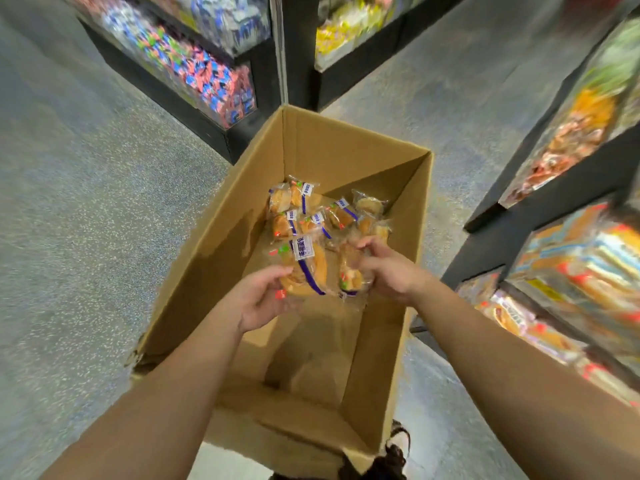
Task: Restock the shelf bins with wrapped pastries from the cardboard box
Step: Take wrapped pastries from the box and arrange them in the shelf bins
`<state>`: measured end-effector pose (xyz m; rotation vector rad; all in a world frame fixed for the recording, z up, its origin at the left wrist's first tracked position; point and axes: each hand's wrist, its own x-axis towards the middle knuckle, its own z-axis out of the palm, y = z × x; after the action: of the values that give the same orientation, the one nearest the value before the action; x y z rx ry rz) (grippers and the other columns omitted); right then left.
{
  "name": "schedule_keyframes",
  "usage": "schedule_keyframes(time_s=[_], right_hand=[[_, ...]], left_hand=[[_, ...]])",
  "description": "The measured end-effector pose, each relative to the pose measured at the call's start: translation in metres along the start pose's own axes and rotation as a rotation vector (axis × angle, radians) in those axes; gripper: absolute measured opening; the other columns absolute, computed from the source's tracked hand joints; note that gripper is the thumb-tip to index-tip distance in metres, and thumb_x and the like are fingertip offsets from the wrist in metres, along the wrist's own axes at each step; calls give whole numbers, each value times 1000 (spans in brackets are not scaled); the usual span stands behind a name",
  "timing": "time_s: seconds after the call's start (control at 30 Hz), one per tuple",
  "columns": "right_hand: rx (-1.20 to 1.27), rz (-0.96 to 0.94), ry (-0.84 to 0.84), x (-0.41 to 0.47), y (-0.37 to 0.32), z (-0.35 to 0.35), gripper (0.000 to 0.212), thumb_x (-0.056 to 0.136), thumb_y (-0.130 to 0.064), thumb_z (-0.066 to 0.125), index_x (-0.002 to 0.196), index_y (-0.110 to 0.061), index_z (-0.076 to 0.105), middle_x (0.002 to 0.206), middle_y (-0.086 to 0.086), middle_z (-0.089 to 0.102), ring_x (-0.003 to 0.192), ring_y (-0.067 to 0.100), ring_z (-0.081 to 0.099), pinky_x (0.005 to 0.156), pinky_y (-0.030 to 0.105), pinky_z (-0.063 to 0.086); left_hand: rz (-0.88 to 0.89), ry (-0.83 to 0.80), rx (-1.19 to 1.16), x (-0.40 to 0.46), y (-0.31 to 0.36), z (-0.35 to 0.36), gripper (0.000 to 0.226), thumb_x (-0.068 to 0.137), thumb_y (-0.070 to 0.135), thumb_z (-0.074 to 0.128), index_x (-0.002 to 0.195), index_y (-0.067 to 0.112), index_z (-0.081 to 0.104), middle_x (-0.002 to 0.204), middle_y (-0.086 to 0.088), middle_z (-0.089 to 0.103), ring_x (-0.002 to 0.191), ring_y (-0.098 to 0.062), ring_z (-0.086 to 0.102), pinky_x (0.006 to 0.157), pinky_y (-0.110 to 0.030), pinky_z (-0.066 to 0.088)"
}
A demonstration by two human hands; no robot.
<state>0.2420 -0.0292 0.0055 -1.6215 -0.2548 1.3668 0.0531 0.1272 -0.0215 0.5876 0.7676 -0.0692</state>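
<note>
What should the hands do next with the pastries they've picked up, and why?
Probably lift both hands out of the cardboard box toward the shelf bins on the right. The left hand and right hand each already grip a wrapped pastry, and more packs remain below.

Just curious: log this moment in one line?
left hand: holds pastry | right hand: grips another | cardboard box: few left
</note>
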Motion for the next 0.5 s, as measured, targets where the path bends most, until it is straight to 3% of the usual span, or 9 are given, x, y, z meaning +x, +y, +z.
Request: schedule_keyframes(time_s=[0.07, 0.13, 0.17, 0.27, 0.3, 0.4, 0.5], right_hand=[[172, -83, 1, -34, -1, -15, 34, 77, -10, 70, 96, -23, 46, 110, 9, 57, 95, 27, 57, 73, 41, 42], [324, -179, -11, -71, 2, -31, 33, 74, -4, 68, 91, -22, 46, 101, 6, 60, 85, 23, 61, 68, 37, 45], [397, -226, -22, -88, 4, -39, 35, 72, -3, 69, 91, -20, 46, 98, 5, 61, 82, 22, 62, 69, 37, 48], [538, -355, -56, -139, 21, -69, 51, 65, -7, 86, 97, -17, 48, 102, 7, 64, 85, 24, 63, 78, 40, 49], [559, -383, -50, -157, 28, -78, 52, 64, -10, 89, 98, -17, 49, 104, 7, 64, 87, 25, 63, 80, 42, 49], [606, -445, 19, -215, 56, -108, 43, 70, -8, 84, 97, -18, 53, 100, 7, 66, 82, 23, 64, 73, 37, 56], [609, -476, 176, -279, 94, -142, 27, 84, 0, 66, 100, -18, 53, 93, 5, 64, 67, 22, 61, 52, 29, 48]], left_hand=[[27, -66, -13, -10, -1, 28, 44, 79, 14, 68, 122, 10, 60, 113, -16, 69, 97, -29, 69, 84, -45, 51], [6, -155, -112, -16, -11, 60, 68, 74, 8, 75, 137, 11, 51, 135, -19, 57, 120, -38, 58, 92, -56, 49], [-20, -193, -150, -20, -18, 80, 67, 76, 6, 72, 138, 13, 50, 139, -21, 54, 125, -43, 54, 96, -61, 47], [-84, -242, -112, -34, -48, 143, 45, 83, 8, 57, 128, 11, 57, 129, -26, 61, 122, -51, 53, 96, -73, 40], [-113, -276, -72, -36, -61, 162, 50, 80, 10, 64, 130, 11, 56, 130, -27, 60, 122, -52, 53, 98, -74, 37], [-151, -383, 48, -34, -102, 206, 100, 51, 14, 92, 141, 13, 49, 133, -25, 58, 116, -50, 59, 91, -76, 40], [-173, -411, 134, -39, -151, 253, 102, 51, 9, 89, 143, 12, 47, 133, -24, 59, 116, -50, 58, 88, -76, 42]])
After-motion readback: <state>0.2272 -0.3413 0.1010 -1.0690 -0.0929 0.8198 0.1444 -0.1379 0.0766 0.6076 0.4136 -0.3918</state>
